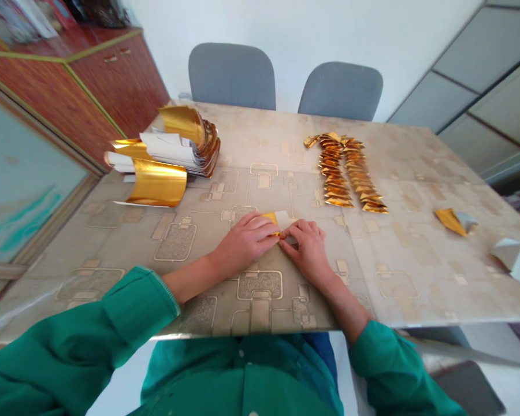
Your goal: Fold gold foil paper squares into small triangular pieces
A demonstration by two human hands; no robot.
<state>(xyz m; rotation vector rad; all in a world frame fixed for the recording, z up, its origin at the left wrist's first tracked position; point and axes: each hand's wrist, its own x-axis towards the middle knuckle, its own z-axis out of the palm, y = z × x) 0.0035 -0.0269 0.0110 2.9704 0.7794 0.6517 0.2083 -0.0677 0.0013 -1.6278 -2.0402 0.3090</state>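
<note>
"What's partly under the left hand?"
"Gold-and-white paper, on the table."
"And the right hand?"
"At the paper's near edge."
"Farther off?"
"Two rows of folded gold pieces rightward, a paper stack leftward."

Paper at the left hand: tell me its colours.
The paper shows gold and white in the head view.

The left hand hides part of the gold-and-white paper.
</note>
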